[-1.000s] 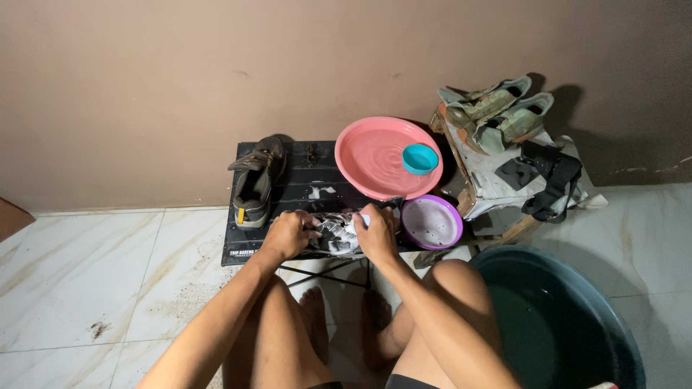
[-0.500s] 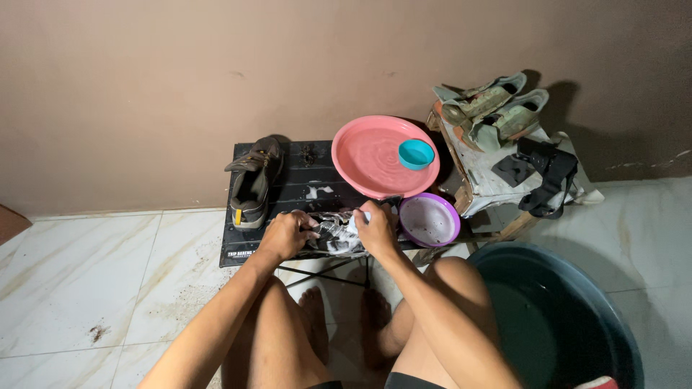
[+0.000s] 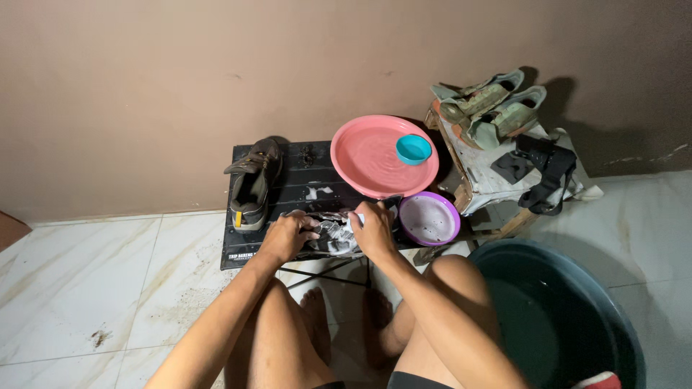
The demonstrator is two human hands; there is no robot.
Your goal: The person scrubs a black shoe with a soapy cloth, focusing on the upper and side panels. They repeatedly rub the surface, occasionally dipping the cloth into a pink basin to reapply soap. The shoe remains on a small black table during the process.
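A dark shoe [image 3: 252, 184] stands at the black bench's [image 3: 303, 162] left end. At its front edge, the left hand [image 3: 287, 235] and right hand [image 3: 373, 229] each close their grip on a soapy shoe [image 3: 333, 234], beside a pink basin [image 3: 382, 157].

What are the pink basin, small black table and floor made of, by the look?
Pink basin: likely plastic, smooth and glossy, uniform colour with a thin moulded rim. Black table: ribbed slatted top, matte, on thin crossed legs; probably metal or hard plastic, cannot tell which. Floor: glazed tile with marble-like veining, shiny, with straight grout lines.
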